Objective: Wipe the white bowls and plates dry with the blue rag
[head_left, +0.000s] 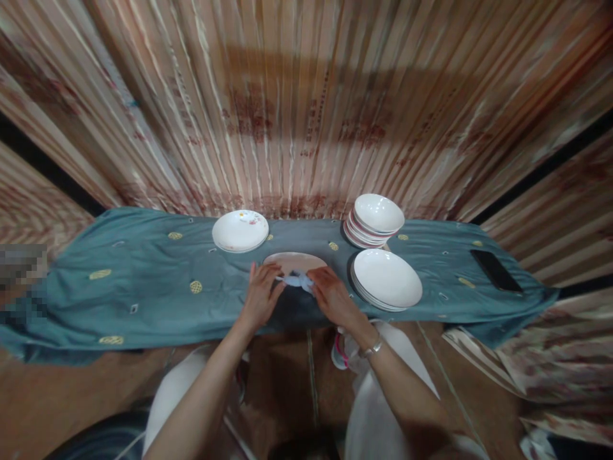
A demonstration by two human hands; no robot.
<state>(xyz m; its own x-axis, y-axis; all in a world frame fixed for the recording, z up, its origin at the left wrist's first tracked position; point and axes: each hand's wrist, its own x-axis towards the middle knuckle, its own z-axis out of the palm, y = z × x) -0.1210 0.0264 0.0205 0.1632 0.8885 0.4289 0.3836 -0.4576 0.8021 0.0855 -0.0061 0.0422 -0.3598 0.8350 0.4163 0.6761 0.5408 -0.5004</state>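
A pale plate (295,260) is at the near middle of the table, partly covered by both hands. Across its near side lies a small light-blue cloth (299,281), bunched up between my hands. My left hand (262,292) is closed at the plate's left edge, its fingertips close to one end of the cloth. On the right side, my right hand (334,295) has its fingers bent onto the cloth, beside the plate's right edge. How firmly each hand grips, and what lies under the fingers, is partly hidden.
Right of my hands stands a stack of white plates (387,278), with stacked bowls (376,217) behind it. White plates with a floral print (240,230) lie at the back left. A black phone (495,270) rests far right on the green tablecloth (158,287). Curtains hang behind.
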